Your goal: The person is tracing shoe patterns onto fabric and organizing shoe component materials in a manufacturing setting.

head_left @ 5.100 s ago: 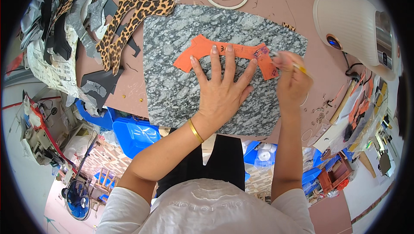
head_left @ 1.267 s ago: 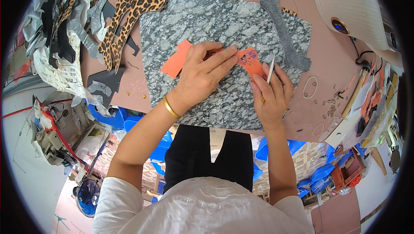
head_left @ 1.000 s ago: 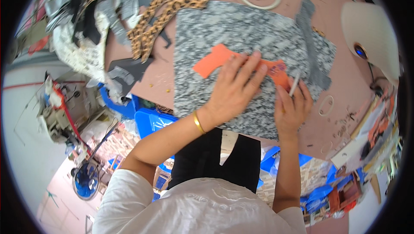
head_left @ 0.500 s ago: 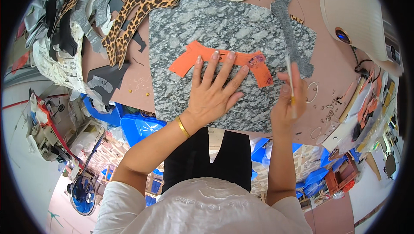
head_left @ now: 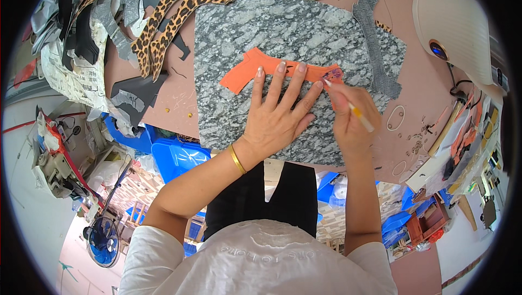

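Our left hand (head_left: 276, 122) is flat, fingers spread, pinning the orange template (head_left: 238, 77) mid-slab. Our right hand (head_left: 356, 122) pinches a pen (head_left: 366, 125) thumb-to-fingers, tip down at the template's marked right end. Both forearms reach up from below, left one angled in, right one near vertical. Surface: grey speckled slab (head_left: 234, 123) on a pink table (head_left: 427, 96). Dark grey cutout (head_left: 371, 39) lies on the slab's right side, leopard-print pieces (head_left: 187, 9) by its upper left corner. Blue fan (head_left: 103, 241) on our lower left.
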`<state>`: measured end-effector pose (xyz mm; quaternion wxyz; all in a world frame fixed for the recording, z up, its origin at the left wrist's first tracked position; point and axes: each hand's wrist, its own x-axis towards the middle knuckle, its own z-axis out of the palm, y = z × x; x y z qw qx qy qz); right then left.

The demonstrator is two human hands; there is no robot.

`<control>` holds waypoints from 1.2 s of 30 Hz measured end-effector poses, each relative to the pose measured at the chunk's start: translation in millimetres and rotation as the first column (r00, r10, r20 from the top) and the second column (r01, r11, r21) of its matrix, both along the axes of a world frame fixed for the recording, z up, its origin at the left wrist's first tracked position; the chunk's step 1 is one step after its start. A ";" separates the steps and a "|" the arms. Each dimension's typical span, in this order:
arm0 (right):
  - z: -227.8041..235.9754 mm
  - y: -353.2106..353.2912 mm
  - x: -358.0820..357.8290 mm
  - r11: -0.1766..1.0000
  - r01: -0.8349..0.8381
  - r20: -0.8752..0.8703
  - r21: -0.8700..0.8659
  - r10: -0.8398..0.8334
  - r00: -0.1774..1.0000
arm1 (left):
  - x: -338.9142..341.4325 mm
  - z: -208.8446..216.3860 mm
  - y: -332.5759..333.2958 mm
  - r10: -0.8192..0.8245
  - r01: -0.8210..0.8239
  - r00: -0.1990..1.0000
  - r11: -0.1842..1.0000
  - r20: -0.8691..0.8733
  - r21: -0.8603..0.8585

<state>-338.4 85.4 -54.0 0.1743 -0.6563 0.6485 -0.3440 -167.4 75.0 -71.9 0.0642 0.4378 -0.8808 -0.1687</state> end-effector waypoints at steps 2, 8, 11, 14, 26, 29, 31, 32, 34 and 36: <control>1.3 3.3 -3.6 0.999 0.029 0.001 0.045 -0.029 1.000 | -0.4 0.1 -0.7 -0.014 0.014 1.000 1.000 -0.003 0.005; 3.1 1.3 0.2 0.997 0.080 0.009 0.004 -0.080 0.997 | 7.9 6.4 -4.0 -0.016 0.016 1.000 0.999 0.011 0.028; 5.1 12.7 1.7 0.996 0.043 0.058 0.083 -0.048 0.997 | 4.1 1.5 -1.3 -0.027 0.030 0.999 0.998 -0.044 0.059; 4.3 20.6 4.8 0.967 0.216 -0.088 0.132 -0.206 0.975 | 5.2 11.4 -12.2 0.018 0.022 0.965 0.989 -0.262 0.147; 7.8 16.9 -22.7 0.826 0.536 0.372 0.172 -0.559 0.741 | 144.5 14.5 -161.1 0.454 -0.474 0.880 0.859 -0.140 -0.195; -8.2 9.6 -87.0 0.781 0.610 0.237 0.131 -0.622 0.746 | 158.8 6.6 -173.5 0.446 -0.454 0.888 0.808 -0.112 -0.375; -11.4 6.7 -94.3 0.812 0.577 0.090 0.086 -0.583 0.808 | 163.6 5.1 -177.1 0.419 -0.383 0.906 0.869 0.055 -0.312; -9.2 9.6 -95.8 0.795 0.603 0.189 0.062 -0.603 0.775 | 165.7 4.3 -179.7 0.449 -0.419 0.890 0.873 0.076 -0.248; -2.1 22.3 -89.0 0.776 0.629 0.286 0.048 -0.615 0.735 | 169.5 6.4 -179.6 0.459 -0.434 0.887 0.869 0.057 -0.237; 7.0 34.4 -70.6 0.811 0.582 0.436 0.061 -0.546 0.715 | 173.8 8.0 -179.5 0.463 -0.446 0.886 0.867 0.027 -0.222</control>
